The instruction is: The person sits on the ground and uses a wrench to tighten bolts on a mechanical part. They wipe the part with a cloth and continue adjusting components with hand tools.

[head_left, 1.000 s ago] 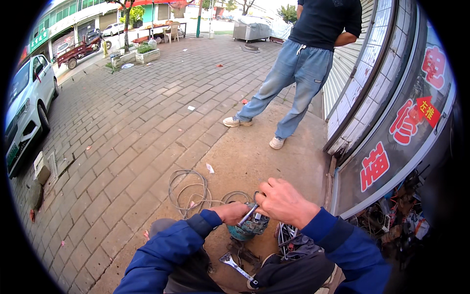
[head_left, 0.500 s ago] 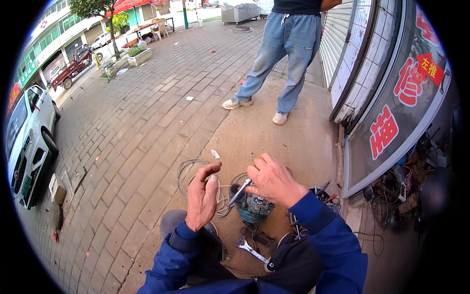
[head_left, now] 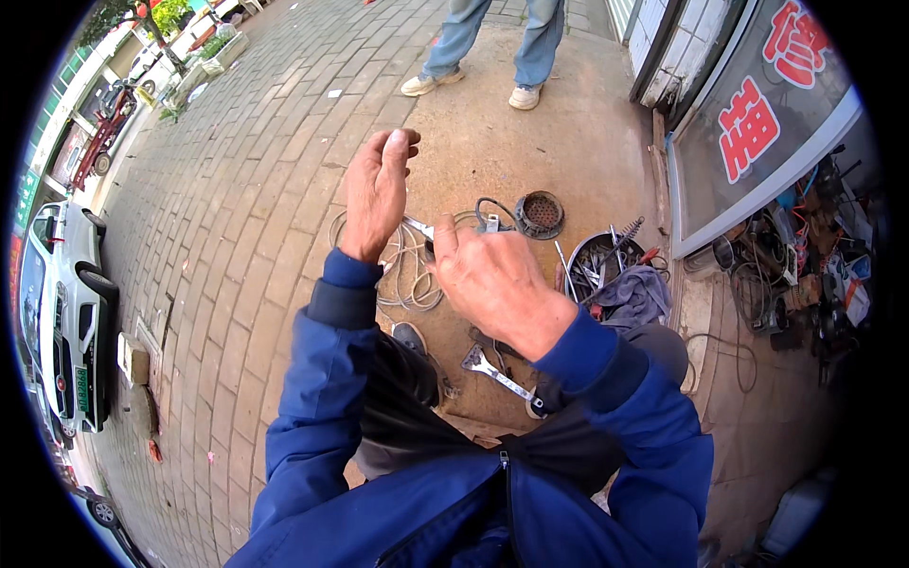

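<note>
My left hand (head_left: 376,194) is raised with its fingers half bent and nothing in it, the thumb apart. To the right of it, my right hand (head_left: 502,284) is closed around a shiny spanner (head_left: 418,227), whose end sticks out toward my left hand. Whatever lies beneath the right hand is mostly hidden, including the blue-green machine visible earlier. A wide-headed silver wrench (head_left: 504,377) lies on the ground between my feet. Beyond the right hand sits a dark round part with a perforated face (head_left: 541,214). A coil of grey cable (head_left: 409,284) lies below my left hand.
A bowl of metal tools (head_left: 585,268) stands to the right, with a grey rag (head_left: 636,295) over its edge. A person in jeans (head_left: 458,38) stands ahead. Farther right are a framed glass panel (head_left: 701,180) and piled parts (head_left: 767,275). A white car (head_left: 71,303) is parked left.
The view has tipped downward, bringing the tool bowl and perforated part into sight. My right hand has turned, knuckles up, over the machine. My left hand stays raised, fingers still apart from the spanner.
</note>
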Motion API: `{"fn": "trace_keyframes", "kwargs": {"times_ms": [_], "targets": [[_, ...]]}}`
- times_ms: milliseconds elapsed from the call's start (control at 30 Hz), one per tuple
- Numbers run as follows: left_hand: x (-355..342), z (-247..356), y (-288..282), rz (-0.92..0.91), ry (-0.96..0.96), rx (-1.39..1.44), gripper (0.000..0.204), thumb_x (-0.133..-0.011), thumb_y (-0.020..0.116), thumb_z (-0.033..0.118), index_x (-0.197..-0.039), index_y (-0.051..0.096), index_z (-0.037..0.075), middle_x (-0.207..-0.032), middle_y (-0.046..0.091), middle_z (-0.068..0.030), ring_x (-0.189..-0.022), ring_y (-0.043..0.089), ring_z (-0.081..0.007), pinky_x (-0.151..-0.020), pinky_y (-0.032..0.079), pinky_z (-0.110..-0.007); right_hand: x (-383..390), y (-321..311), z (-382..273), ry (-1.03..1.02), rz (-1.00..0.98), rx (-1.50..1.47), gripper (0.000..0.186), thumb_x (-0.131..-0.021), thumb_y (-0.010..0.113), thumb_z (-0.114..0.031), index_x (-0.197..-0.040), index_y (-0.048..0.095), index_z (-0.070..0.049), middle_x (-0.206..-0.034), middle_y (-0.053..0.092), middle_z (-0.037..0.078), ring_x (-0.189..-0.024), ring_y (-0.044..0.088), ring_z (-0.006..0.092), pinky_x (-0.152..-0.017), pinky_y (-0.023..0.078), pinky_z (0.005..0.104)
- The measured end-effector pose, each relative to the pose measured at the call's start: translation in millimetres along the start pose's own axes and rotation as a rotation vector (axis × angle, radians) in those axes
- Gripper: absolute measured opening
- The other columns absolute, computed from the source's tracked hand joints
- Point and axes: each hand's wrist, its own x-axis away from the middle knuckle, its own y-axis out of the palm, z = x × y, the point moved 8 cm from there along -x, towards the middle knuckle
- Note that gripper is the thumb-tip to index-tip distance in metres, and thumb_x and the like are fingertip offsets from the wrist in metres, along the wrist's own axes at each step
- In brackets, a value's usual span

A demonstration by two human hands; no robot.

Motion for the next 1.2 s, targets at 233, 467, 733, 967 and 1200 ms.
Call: {"fn": "trace_keyframes", "kwargs": {"times_ms": [233,467,733,967,1200], "targets": [[-28,-4,47,-0.499,-0.086,0.093,0.056,-0.108,0.048,0.046,-0.133,0.058,-0.004,-0.125,0.068,-0.0146,-0.114,0.065,-0.0222,-0.095,0.052,-0.036,-8,1,20,0.297,-0.147,-0.654,0.053,-0.096,0.068,-0.041,-0.107,0.063,0.01,-0.079,0.068,0.024,-0.074,0.07,0.0409,-0.065,0.055,0.0478],[-26,6,69,-0.499,-0.068,0.232,0.053,-0.107,0.048,0.044,-0.135,0.057,0.0,-0.125,0.069,-0.0135,-0.118,0.065,-0.0227,-0.098,0.051,-0.037,-1,41,53,0.47,0.142,-0.961,0.078,-0.089,0.067,-0.025,-0.146,0.033,0.016,-0.125,0.054,0.041,-0.117,0.058,0.0506,-0.103,0.046,0.0518],[-33,4,86,-0.36,0.099,0.612,0.079,-0.103,0.026,0.063,-0.16,0.032,0.01,-0.165,0.035,-0.0136,-0.154,0.028,-0.0303,-0.124,0.019,-0.05,-11,32,56,0.288,0.516,-0.863,0.093,-0.08,0.062,-0.006,-0.156,0.012,0.012,-0.156,0.022,0.038,-0.144,0.029,0.055,-0.121,0.027,0.0544],[-13,12,-2,0.096,0.327,0.248,0.07,-0.106,0.029,0.056,-0.156,0.038,0.008,-0.164,0.035,-0.0132,-0.154,0.026,-0.0282,-0.126,0.014,-0.051,-39,64,49,0.248,0.352,-0.942,0.083,-0.079,0.056,-0.013,-0.15,0.025,0.018,-0.153,0.03,0.038,-0.146,0.03,0.049,-0.124,0.025,0.05],[118,87,56,0.248,0.57,-0.407,0.064,-0.106,0.044,0.051,-0.146,0.047,0.002,-0.158,0.038,-0.0223,-0.147,0.037,-0.0394,-0.119,0.034,-0.055,-43,71,48,0.228,0.466,-1.046,0.076,-0.079,0.063,-0.012,-0.143,0.035,0.017,-0.146,0.04,0.034,-0.139,0.04,0.0467,-0.119,0.033,0.0477]]}}
